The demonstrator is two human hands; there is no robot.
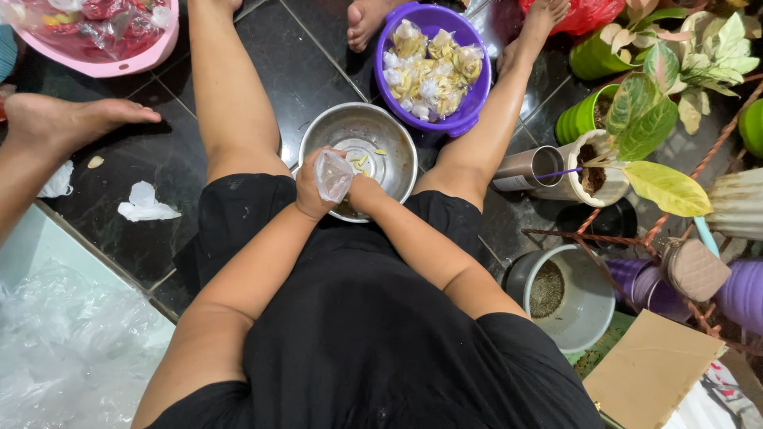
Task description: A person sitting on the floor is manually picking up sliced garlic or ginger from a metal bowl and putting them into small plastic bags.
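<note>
Small clear bag [333, 175]: gripped in closed left hand [311, 189], right hand [364, 193] pressed beside it, grasp not discernible. Steel bowl [367, 144]: just beyond, nearly emptied. Purple basin [433, 68]: farther off, heaped with filled bags.

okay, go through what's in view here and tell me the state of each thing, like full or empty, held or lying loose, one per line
small clear plastic bag: held up between both hands over the bowl
left hand: closed on the bag
right hand: touching the bag's lower edge
steel bowl: nearly empty, a few pale pieces inside
purple basket: full of filled bags
pink basin: holds red plastic bags
crumpled tissue: lying loose on the floor
steel cup: lying on its side
</note>
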